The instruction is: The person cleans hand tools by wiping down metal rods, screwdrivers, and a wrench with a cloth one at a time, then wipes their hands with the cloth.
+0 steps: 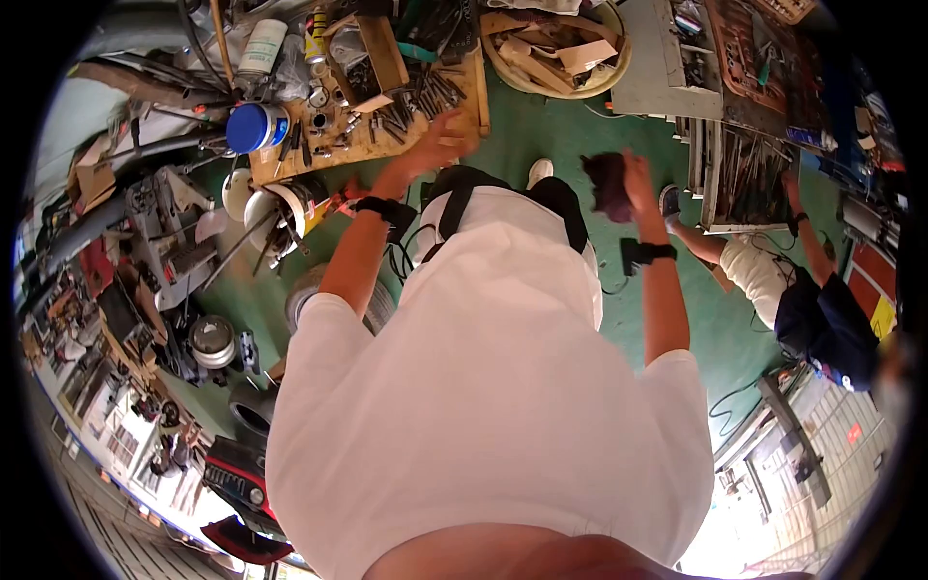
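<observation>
My left hand (438, 143) is over the front right corner of a wooden workbench (348, 164), its fingers stretched out and apart with nothing in them. Near it on the bench are many small metal tools and bits (430, 95) and an open cardboard box (385, 53). My right hand (638, 184) is held out over the green floor on the other side, closed on a dark, crumpled cloth (607, 186). The cloth hangs to the left of the fingers; its folds hide its exact shape.
A blue-lidded tub (249, 129) stands at the bench's left end. Beyond the bench sits a round bin (609, 77) with cardboard scraps. At right, another person (812, 300) reaches toward an open drawer (744, 184) of long tools. A tyre (304, 295) lies at my left.
</observation>
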